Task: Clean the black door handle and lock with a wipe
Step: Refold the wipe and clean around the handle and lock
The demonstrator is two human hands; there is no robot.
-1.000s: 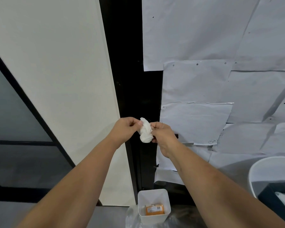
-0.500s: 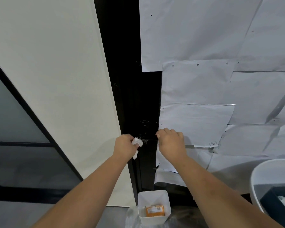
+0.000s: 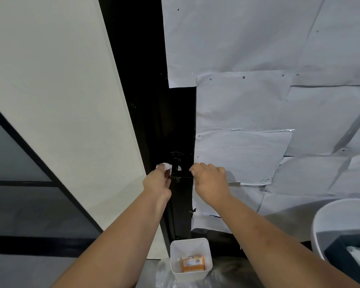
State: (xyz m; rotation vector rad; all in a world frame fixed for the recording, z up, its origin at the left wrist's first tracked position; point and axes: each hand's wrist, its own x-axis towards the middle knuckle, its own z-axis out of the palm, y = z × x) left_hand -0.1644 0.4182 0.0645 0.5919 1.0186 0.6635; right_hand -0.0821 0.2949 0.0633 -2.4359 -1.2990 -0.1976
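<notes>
In white bin (image 3: 191, 249), orange packet (image 3: 192, 265).

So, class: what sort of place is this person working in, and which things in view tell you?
Probably an indoor doorway in an office or workroom: a black door frame with a handle, paper sheets covering the door, and a dark glass partition.

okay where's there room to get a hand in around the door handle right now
Free: the black door frame above the round lock, and the strip of frame below the handle down to the white bin. Crowded: the handle itself, with the left hand pressing the wipe at one end and the right hand at the other.
</notes>
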